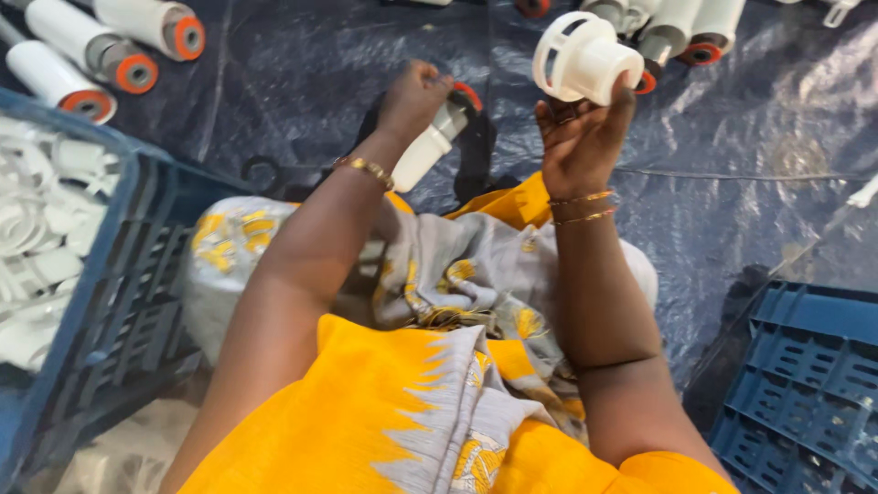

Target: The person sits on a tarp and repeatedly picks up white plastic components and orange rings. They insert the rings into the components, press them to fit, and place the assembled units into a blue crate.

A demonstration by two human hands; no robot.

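Left hand (413,96): closed round a white tube (432,144) with an orange end, held out over the dark sheet (302,73)
Right hand (578,137): raised, palm up, fingers clamped on a white cage cap (583,57)
Progress: cap and tube apart, not yet joined
Done: capped tubes (91,46) lie in rows at top left and top right
Left: loose white parts (37,238) fill the blue crate (128,274) at the left
Arms: both stretched forward over the lap, wrists bent

Two blue crates (119,274) (805,366), two hands (416,96) (581,137), one white cap (585,59).
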